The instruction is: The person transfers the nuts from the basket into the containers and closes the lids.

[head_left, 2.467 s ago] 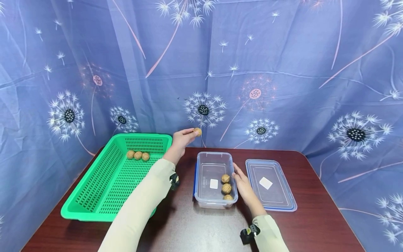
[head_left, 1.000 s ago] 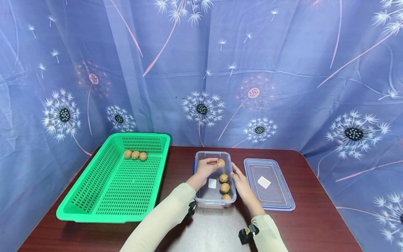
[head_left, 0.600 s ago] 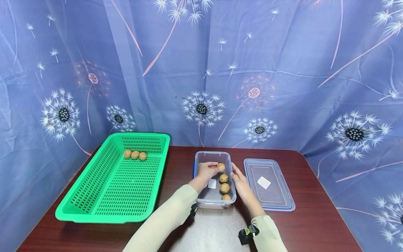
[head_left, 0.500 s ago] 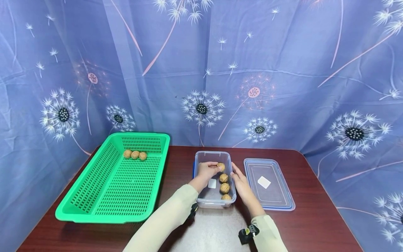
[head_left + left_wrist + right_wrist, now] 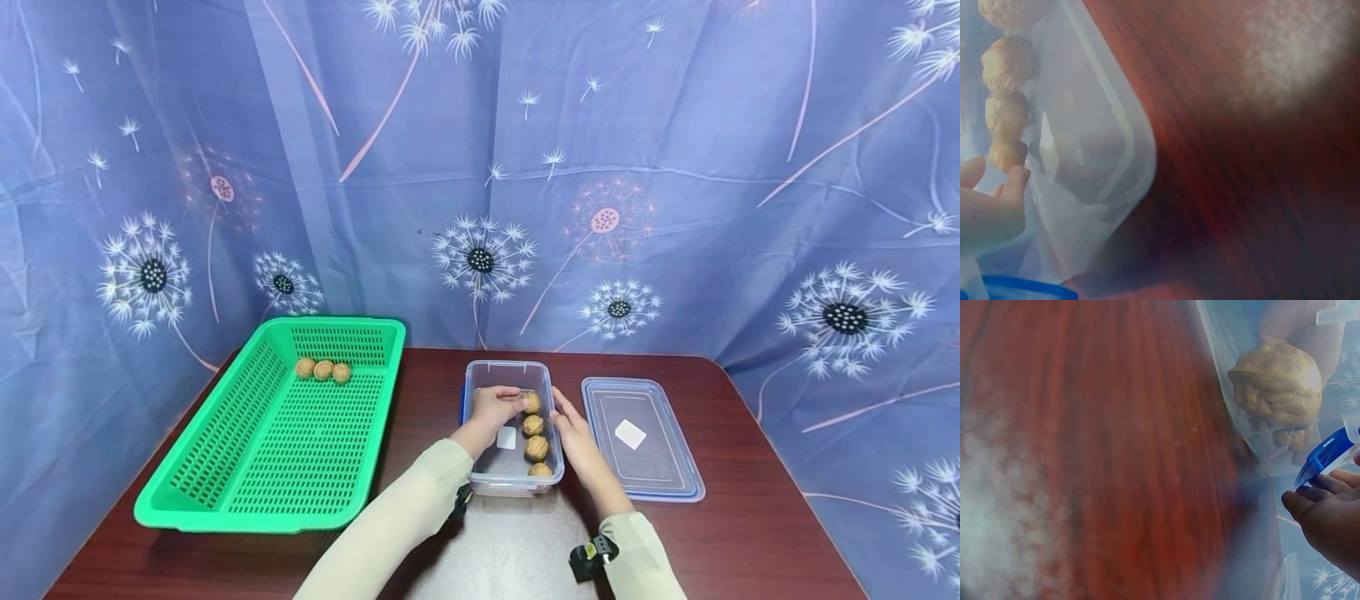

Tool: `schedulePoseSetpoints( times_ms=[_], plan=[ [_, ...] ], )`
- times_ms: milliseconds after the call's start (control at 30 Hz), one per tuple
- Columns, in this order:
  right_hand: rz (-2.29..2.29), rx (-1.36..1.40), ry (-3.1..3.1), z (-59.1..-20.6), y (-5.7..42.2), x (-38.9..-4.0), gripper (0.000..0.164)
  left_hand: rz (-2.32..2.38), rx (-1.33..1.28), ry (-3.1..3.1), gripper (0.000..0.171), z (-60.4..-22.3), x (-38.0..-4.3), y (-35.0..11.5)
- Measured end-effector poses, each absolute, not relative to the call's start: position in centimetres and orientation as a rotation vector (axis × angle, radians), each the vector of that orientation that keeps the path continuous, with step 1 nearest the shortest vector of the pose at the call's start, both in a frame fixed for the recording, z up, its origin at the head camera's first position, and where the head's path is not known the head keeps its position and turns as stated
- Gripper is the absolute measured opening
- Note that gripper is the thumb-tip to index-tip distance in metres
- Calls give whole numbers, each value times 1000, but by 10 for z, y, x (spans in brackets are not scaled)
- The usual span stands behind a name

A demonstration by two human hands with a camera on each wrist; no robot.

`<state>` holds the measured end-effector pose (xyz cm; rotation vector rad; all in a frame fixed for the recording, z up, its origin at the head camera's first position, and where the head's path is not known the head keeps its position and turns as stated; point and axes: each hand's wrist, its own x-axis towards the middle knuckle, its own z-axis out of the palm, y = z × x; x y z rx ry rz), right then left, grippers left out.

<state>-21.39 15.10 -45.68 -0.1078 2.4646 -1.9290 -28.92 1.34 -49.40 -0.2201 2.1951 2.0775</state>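
A see-through plastic box [image 5: 495,483] sits mid-table with a row of several walnuts [image 5: 536,449] along its right side. Reaching inside it, my left hand [image 5: 491,412] pinches the farthest walnut [image 5: 532,403] between thumb and fingertip. In the left wrist view, the fingers of the left hand [image 5: 991,209] are at the end walnut [image 5: 1007,155], which lines up with the others. My right hand [image 5: 577,442] rests along the box's outer right wall. In the right wrist view its extended fingers [image 5: 1300,503] touch the blue latch [image 5: 1329,453].
On the left stands a green perforated basket [image 5: 262,521] with three walnuts [image 5: 323,370] near its back wall. A clear lid [image 5: 660,475] with a white label lies right of the box. A dandelion-print curtain [image 5: 420,125] hangs behind the table [image 5: 765,517].
The left hand has carried a walnut from beside the basket down into the box and moved it slightly nearer the row. The right hand has stayed at the box's side.
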Motion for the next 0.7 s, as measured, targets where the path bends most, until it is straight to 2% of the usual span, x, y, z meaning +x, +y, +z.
schedulePoseSetpoints(
  times_ms=[333,700],
  plan=[
    [-1922,-109,2490,-461,152,-217,47,2069,-145,2204,32,-481,-289,8],
    [-1938,-116,2485,-495,161,-235,49,2038,-81,2256,31,-449,-297,-1]
  ],
)
